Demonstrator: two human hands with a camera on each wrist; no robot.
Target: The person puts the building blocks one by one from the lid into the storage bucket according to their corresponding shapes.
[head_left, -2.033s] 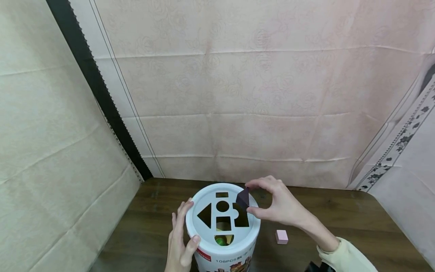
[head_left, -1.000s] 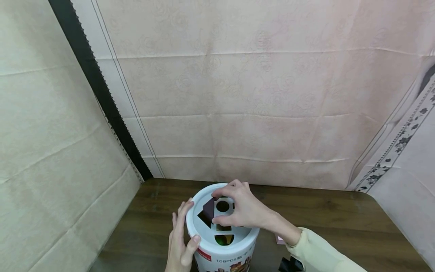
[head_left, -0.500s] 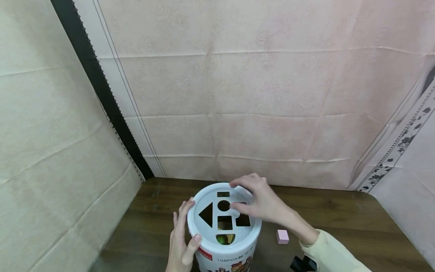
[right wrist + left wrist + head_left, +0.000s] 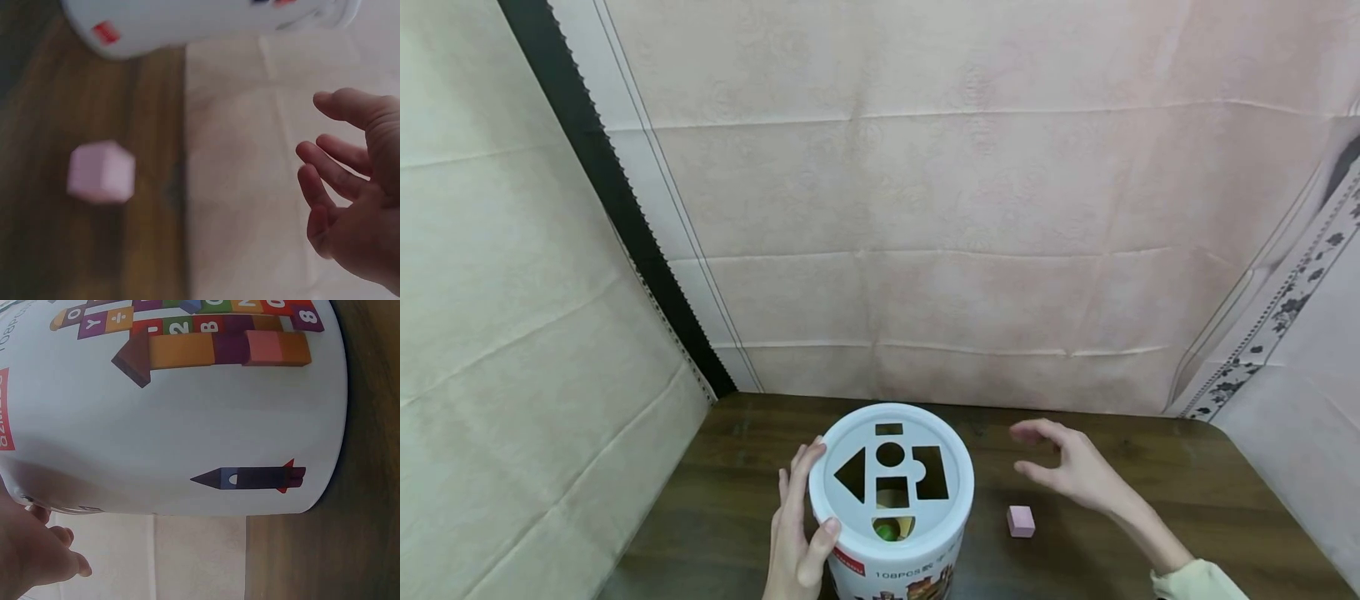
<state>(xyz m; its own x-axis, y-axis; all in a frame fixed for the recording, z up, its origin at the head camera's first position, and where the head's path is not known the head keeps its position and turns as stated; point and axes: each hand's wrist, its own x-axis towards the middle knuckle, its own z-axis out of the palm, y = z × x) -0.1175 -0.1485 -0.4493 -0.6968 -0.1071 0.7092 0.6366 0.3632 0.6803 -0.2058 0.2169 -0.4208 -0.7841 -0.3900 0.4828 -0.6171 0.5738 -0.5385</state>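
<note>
A white bucket (image 4: 898, 560) stands upright, with a pale lid (image 4: 934, 525) pierced by triangular, round, square and other shaped holes. My left hand (image 4: 796, 533) grips its left side at the rim, thumb on the near side and fingers farther back. Through the near hole a green piece (image 4: 887, 530) shows inside. To the right, my right hand (image 4: 1075, 468) hovers with thumb and fingers apart, holding nothing. Below its fingertips a pink cube (image 4: 1021, 522) lies on the table; the right wrist view shows this cube (image 4: 101, 172) blurred.
The brown wooden table (image 4: 737, 508) ends at the back against a pale cloth (image 4: 970, 250). More cloth hangs at the left (image 4: 535, 350) and right sides. Printed block pictures cover the bucket's wall in the left wrist view.
My right hand carried a dark purple triangular block over the triangular hole, and the block is now out of sight. The hand then moved right, off the lid. My left hand stayed put.
</note>
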